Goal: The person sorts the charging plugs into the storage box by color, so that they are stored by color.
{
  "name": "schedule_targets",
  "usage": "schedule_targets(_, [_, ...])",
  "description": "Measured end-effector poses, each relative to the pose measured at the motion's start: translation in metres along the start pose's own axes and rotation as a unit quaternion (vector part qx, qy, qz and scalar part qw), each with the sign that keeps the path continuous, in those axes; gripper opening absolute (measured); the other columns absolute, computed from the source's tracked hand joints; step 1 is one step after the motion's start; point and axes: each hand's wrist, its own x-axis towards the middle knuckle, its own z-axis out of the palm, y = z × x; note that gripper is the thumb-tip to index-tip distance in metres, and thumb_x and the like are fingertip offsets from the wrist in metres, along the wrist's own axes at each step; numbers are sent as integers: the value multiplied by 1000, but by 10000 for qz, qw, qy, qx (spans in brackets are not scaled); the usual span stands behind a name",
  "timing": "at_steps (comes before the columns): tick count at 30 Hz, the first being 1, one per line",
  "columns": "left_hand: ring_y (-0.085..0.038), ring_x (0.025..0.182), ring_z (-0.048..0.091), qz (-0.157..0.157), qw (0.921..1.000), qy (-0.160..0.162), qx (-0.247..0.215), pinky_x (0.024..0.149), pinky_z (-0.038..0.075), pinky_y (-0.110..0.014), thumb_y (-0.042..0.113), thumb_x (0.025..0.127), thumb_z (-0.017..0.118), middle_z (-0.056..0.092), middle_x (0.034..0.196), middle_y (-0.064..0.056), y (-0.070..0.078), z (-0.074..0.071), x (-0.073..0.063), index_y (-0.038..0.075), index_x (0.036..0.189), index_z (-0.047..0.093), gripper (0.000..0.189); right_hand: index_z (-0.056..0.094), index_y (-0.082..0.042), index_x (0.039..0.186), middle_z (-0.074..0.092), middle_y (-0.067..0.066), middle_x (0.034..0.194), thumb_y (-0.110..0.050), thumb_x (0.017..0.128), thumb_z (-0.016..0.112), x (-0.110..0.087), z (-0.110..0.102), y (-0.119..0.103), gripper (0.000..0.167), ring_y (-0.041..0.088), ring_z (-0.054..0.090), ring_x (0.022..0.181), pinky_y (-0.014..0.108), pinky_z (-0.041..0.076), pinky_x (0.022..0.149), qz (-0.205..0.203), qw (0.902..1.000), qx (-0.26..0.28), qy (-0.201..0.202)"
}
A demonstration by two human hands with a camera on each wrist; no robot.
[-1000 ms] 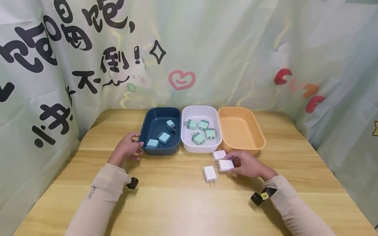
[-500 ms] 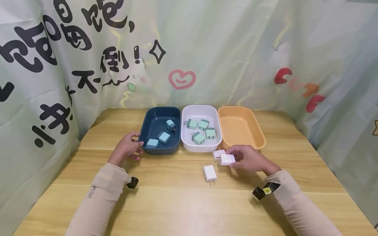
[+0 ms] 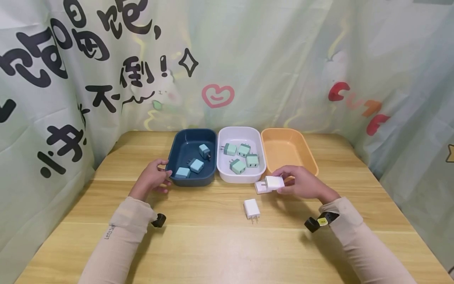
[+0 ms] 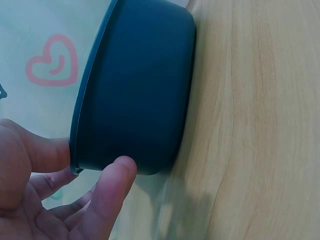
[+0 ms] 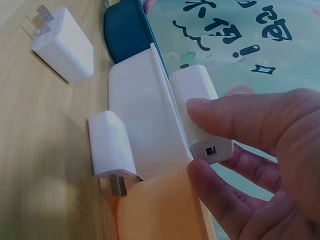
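Observation:
My right hand [image 3: 303,183] pinches a white charger plug [image 3: 274,182] between thumb and fingers, lifted at the near left corner of the orange tray [image 3: 312,167]. In the right wrist view this plug [image 5: 192,87] overlaps the tray rims, its port facing the hand. Another white charger [image 3: 261,188] lies on the table partly behind it, and a third charger [image 3: 251,208] lies nearer me, prongs forward. My left hand [image 3: 151,178] holds the left rim of the dark blue tray [image 3: 193,182]; one finger rests against the tray's outer wall [image 4: 135,90] in the left wrist view.
The blue tray bears several blue chargers [image 3: 196,165]. Between it and the orange tray stands a white tray [image 3: 241,178] with several mint green chargers [image 3: 238,166]. A printed curtain [image 3: 276,59] hangs behind the wooden table [image 3: 213,244].
My right hand has lifted the white charger off the table and moved it away from me, up to the orange tray's near edge. The left hand stays at the blue tray.

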Motion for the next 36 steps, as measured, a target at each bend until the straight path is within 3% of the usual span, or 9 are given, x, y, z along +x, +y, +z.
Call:
schedule_targets(17, [-26, 81, 63, 9, 10000, 18, -2, 60, 59, -40, 7, 100, 52, 47, 124, -24, -2, -1, 2, 7, 150, 29, 55, 64, 6, 114, 65, 15, 106, 2, 75, 80, 23, -22, 7, 42, 32, 63, 92, 40, 58, 77, 239, 9987, -350, 290])
schedule_targets(23, [-27, 82, 63, -15, 10000, 39, 26, 60, 59, -39, 7, 100, 52, 47, 124, -24, -2, -1, 2, 8, 150, 30, 55, 65, 4, 113, 66, 14, 106, -4, 76, 82, 32, -28, 14, 42, 32, 63, 92, 35, 58, 74, 425, 9974, -508, 277])
schedule_targets(30, [-27, 82, 63, -18, 10000, 50, 55, 61, 59, -39, 8, 100, 52, 47, 124, -24, -1, -1, 1, 8, 150, 29, 55, 67, -1, 113, 65, 13, 110, -8, 77, 82, 43, -38, 19, 39, 35, 61, 98, 48, 54, 84, 818, 9939, -701, 236])
schedule_targets(36, [-27, 81, 63, -39, 10000, 43, 9, 61, 59, -39, 7, 100, 52, 47, 124, -23, 0, -1, 0, 8, 150, 30, 55, 65, 2, 112, 64, 15, 107, -2, 77, 79, 52, -44, 24, 38, 38, 61, 98, 49, 54, 85, 799, 9947, -581, 285])
